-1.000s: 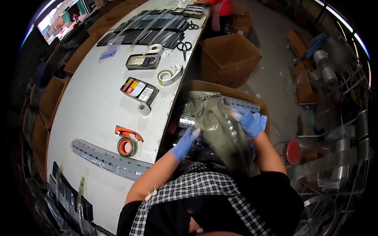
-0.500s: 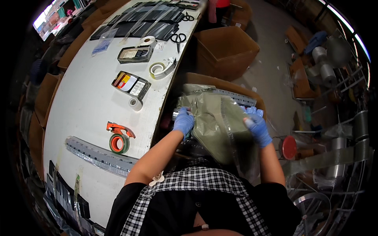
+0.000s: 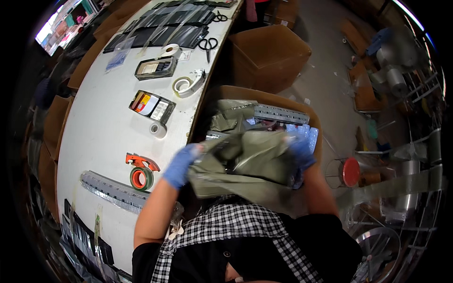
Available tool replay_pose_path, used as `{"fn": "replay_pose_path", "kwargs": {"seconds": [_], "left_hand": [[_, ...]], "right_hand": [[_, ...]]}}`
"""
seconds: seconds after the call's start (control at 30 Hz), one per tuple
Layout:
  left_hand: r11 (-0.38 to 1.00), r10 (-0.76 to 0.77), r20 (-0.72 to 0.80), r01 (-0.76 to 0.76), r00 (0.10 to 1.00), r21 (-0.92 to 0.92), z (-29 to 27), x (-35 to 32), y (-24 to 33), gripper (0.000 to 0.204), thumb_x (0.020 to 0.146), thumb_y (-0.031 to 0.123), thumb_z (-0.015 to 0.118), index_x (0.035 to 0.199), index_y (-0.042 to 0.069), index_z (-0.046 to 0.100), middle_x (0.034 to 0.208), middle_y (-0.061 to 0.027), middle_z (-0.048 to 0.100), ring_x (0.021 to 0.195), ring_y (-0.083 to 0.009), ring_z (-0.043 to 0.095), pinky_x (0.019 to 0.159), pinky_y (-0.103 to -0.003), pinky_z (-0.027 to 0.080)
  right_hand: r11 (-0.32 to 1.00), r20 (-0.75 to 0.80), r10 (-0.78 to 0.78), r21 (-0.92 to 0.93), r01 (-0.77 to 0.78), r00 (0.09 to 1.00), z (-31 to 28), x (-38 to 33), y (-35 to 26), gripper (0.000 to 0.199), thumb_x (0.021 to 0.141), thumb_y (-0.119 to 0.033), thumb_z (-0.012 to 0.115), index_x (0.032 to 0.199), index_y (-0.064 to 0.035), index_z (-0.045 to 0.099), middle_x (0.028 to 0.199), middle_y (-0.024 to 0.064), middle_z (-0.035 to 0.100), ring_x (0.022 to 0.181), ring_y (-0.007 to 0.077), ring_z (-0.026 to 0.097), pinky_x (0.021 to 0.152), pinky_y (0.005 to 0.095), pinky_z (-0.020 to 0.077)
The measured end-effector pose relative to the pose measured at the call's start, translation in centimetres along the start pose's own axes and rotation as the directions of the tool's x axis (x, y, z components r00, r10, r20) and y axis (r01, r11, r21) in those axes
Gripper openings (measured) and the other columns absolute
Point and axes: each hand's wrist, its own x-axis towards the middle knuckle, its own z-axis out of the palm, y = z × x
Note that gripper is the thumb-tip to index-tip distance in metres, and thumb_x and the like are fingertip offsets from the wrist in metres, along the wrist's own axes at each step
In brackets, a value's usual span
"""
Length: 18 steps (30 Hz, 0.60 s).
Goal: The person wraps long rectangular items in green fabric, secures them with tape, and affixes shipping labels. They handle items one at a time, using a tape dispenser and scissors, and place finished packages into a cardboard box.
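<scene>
An olive-green, plastic-covered sheet, perhaps a bag or garment, is stretched and creased between my two gloved hands. My left hand, in a blue glove, is closed on its left edge beside the table. The right edge is in my right hand, also blue-gloved and smeared by motion. Below the sheet is an open cardboard box. Inside it, another olive-green wrapped piece, a grey slotted strip bundle and light-blue wrapped rolls show past the held sheet.
On the white table to the left are an orange tape dispenser, a grey strip bundle, tape rolls, small trays and black scissors. Another cardboard box stands beyond. To the right is a red round-topped object.
My hands have spread apart, the left moving left and nearer to me. The olive-green sheet has opened wider and come closer to my apron, uncovering more of the box's contents.
</scene>
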Motion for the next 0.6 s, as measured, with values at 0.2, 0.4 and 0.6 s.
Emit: {"fn": "replay_pose_path", "kwargs": {"seconds": [0.2,0.4,0.6], "left_hand": [[0.847,0.389,-0.545,-0.521,0.743,-0.104,-18.5,-17.6,9.7,0.06,0.085,0.044,0.066,0.128,0.003,0.055,0.119,-0.0142,0.062,0.112,-0.0289,0.059,0.097,-0.046,0.049],[0.638,0.205,-0.943,-0.766,0.263,-0.075,-31.3,-37.1,1.9,0.056,0.093,0.047,0.054,0.124,0.0,0.056,0.121,-0.0183,0.061,0.112,-0.0318,0.058,0.103,-0.045,0.043],[0.791,-0.256,-0.921,-0.485,0.293,-0.374,-36.3,-37.6,-23.7,0.054,0.08,0.048,0.074,0.117,0.011,0.062,0.103,-0.0052,0.07,0.092,-0.0241,0.066,0.076,-0.039,0.055]], "right_hand": [[0.779,-0.221,0.389,-0.439,-0.448,0.894,-8.9,1.6,10.2,0.038,0.083,-0.034,0.062,0.103,-0.0016,0.067,0.101,0.0244,0.066,0.095,0.0373,0.064,0.087,0.0437,0.0487],[0.618,-0.461,0.23,-0.611,-0.495,0.857,1.9,2.9,5.9,0.057,0.073,-0.026,0.072,0.122,-0.0016,0.056,0.122,0.02,0.059,0.116,0.0381,0.054,0.103,0.0424,0.0395],[0.914,0.099,-0.365,-0.151,0.376,0.926,16.3,3.5,-9.0,0.045,0.073,-0.008,0.068,0.117,-0.0024,0.058,0.126,0.0202,0.053,0.121,0.0364,0.049,0.107,0.0421,0.0358]]}}
